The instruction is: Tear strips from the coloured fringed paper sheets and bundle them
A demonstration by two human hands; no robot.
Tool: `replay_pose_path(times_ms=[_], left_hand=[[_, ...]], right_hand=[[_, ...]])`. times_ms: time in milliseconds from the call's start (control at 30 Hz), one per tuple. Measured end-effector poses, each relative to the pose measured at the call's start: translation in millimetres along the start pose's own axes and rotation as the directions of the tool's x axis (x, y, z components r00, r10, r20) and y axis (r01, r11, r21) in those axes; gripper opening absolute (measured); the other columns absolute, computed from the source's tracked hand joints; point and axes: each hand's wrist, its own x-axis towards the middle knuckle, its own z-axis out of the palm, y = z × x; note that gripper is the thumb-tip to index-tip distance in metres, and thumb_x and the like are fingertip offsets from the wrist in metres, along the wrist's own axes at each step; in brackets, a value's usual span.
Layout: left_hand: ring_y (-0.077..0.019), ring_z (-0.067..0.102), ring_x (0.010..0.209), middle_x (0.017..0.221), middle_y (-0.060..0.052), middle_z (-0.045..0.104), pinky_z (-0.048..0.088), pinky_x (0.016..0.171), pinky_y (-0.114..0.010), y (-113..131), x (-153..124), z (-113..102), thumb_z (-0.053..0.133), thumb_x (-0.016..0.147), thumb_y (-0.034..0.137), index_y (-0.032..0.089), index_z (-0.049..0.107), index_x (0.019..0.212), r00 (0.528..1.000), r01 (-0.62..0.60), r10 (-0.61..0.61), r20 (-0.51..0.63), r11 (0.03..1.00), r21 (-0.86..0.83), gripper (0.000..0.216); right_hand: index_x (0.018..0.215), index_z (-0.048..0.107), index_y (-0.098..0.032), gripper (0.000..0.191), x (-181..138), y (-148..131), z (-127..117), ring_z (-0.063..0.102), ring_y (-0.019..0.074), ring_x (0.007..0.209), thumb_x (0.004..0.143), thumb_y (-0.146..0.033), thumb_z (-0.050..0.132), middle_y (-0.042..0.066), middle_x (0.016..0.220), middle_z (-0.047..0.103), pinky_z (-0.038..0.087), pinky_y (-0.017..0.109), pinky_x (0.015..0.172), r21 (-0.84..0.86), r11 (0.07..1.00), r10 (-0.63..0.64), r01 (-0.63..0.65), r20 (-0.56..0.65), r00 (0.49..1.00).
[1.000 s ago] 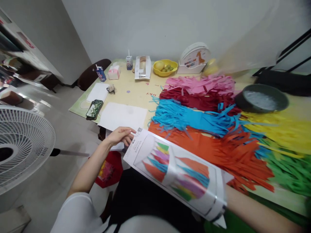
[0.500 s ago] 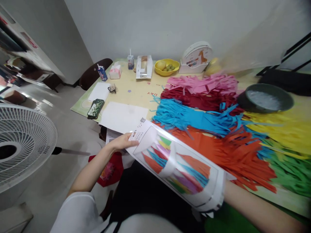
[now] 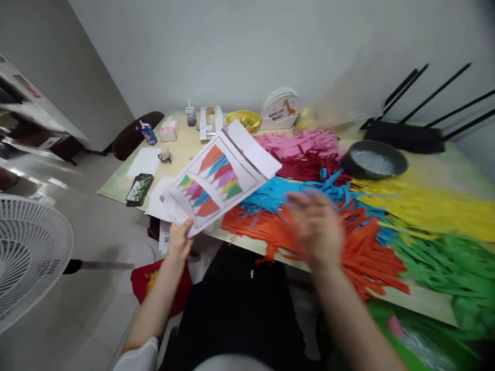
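My left hand (image 3: 181,240) is closed on the lower left edge of several white printed sheets (image 3: 247,188), fanned slightly apart at the top. Coloured tassel garlands and small print show on the front sheet. The stack tilts above the table, partly covering a blank white paper (image 3: 154,203). My right hand (image 3: 315,226), blurred by motion, is off the sheets with its fingers apart and nothing visible in it. It hovers over orange fringed strips (image 3: 371,252) and light blue ones (image 3: 266,196). Pink (image 3: 305,144), dark red (image 3: 297,167), yellow (image 3: 433,206) and green fringes (image 3: 433,268) lie around them.
A dark bowl (image 3: 348,159) holds clear plastic. Along the back stand drink cartons (image 3: 148,134), a tissue pack (image 3: 169,130), a yellow fruit bowl (image 3: 231,114) and a white holder (image 3: 276,122). A phone (image 3: 139,189) lies left. A fan (image 3: 34,257) stands beside the table (image 3: 112,183).
My right hand has let go of the sheets and moved over the orange strips. The sheets, earlier curved between both hands, have swung up and flattened in my left hand. The view has shifted right.
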Motion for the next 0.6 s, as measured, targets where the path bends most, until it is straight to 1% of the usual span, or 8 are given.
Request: replay_pose_path(times_ms=[33, 100, 200, 267, 333, 400, 500, 600], left_hand=[[-0.0206, 0.072, 0.079, 0.094, -0.004, 0.076, 0.059, 0.076, -0.032, -14.7, -7.4, 11.8, 0.086, 0.054, 0.018, 0.018, 0.066, 0.105, 1.0, 0.013, -0.014, -0.009, 0.999, -0.047, 0.055], [-0.0224, 0.072, 0.09, 0.098, -0.006, 0.076, 0.057, 0.086, -0.034, -43.5, -24.8, 34.7, 0.085, 0.055, 0.016, 0.016, 0.066, 0.106, 0.999, 0.044, -0.042, 0.017, 0.99, -0.131, 0.054], [-0.0252, 0.068, 0.106, 0.108, -0.01, 0.073, 0.051, 0.099, -0.037, -70.4, -46.2, 56.3, 0.084, 0.057, 0.015, 0.014, 0.065, 0.11, 0.995, 0.078, -0.065, 0.076, 0.979, -0.186, 0.056], [-0.0264, 0.066, 0.11, 0.11, -0.01, 0.073, 0.049, 0.101, -0.039, -74.8, -51.2, 61.3, 0.083, 0.058, 0.014, 0.015, 0.064, 0.112, 0.992, 0.094, -0.077, 0.096, 0.978, -0.189, 0.058], [-0.027, 0.065, 0.111, 0.112, -0.01, 0.072, 0.049, 0.101, -0.04, -73.8, -50.3, 63.1, 0.083, 0.058, 0.015, 0.015, 0.062, 0.114, 0.99, 0.103, -0.085, 0.109, 0.979, -0.176, 0.06], [-0.0272, 0.064, 0.114, 0.116, -0.01, 0.071, 0.049, 0.102, -0.04, -73.8, -49.0, 65.3, 0.083, 0.059, 0.017, 0.016, 0.061, 0.116, 0.99, 0.097, -0.08, 0.114, 0.983, -0.153, 0.062], [-0.0273, 0.06, 0.119, 0.123, -0.009, 0.067, 0.048, 0.103, -0.039, -80.9, -53.2, 70.1, 0.082, 0.06, 0.022, 0.019, 0.06, 0.119, 0.988, 0.097, -0.083, 0.127, 0.99, -0.106, 0.062], [-0.0277, 0.057, 0.124, 0.131, -0.009, 0.063, 0.047, 0.104, -0.04, -85.1, -57.2, 66.2, 0.083, 0.061, 0.026, 0.021, 0.057, 0.124, 0.968, 0.136, -0.109, 0.225, 0.985, -0.107, 0.069]], right_hand=[[0.139, 0.042, -0.036, 0.058, -2.7, -0.3, 17.7, 0.063, 0.0275, 0.113, 0.086, -0.055, 0.057, 0.009, 0.126, 0.064, 0.055, 0.047, 0.089, 0.068, 0.997, 0.027, -0.028, 0.005, 1.0], [0.132, 0.049, -0.028, 0.07, -8.9, -2.2, 53.3, 0.067, 0.0261, 0.104, 0.07, -0.051, 0.075, 0.01, 0.12, 0.067, 0.055, 0.044, 0.089, 0.381, 0.902, 0.214, -0.206, 0.021, 0.977], [0.103, 0.063, -0.021, 0.047, -12.7, -7.6, 83.5, 0.069, 0.021, 0.087, 0.063, -0.037, 0.083, 0.006, 0.098, 0.072, 0.055, 0.038, 0.085, 0.531, 0.788, 0.416, -0.31, -0.09, 0.905], [0.082, 0.064, -0.018, 0.032, -10.2, -11.5, 83.6, 0.067, 0.0181, 0.073, 0.061, -0.034, 0.084, 0.002, 0.08, 0.072, 0.056, 0.035, 0.076, 0.543, 0.775, 0.455, -0.325, -0.122, 0.882], [0.068, 0.061, -0.018, 0.029, -4.8, -15.0, 75.0, 0.063, 0.0161, 0.062, 0.059, -0.034, 0.084, 0.0, 0.067, 0.068, 0.056, 0.032, 0.068, 0.534, 0.776, 0.46, -0.336, -0.115, 0.881], [0.062, 0.06, -0.018, 0.03, 2.1, -18.3, 64.9, 0.061, 0.0156, 0.056, 0.058, -0.035, 0.085, 0.0, 0.061, 0.066, 0.055, 0.031, 0.062, 0.513, 0.78, 0.458, -0.358, -0.079, 0.886], [0.076, 0.067, -0.018, 0.032, 14.0, -23.6, 51.8, 0.067, 0.0191, 0.069, 0.057, -0.036, 0.085, 0.004, 0.076, 0.073, 0.057, 0.033, 0.07, 0.495, 0.801, 0.426, -0.338, -0.073, 0.902], [0.097, 0.068, -0.018, 0.044, 24.8, -27.9, 36.5, 0.069, 0.0226, 0.092, 0.062, -0.038, 0.083, 0.007, 0.1, 0.074, 0.055, 0.037, 0.087, 0.434, 0.871, 0.354, -0.232, -0.223, 0.908]])
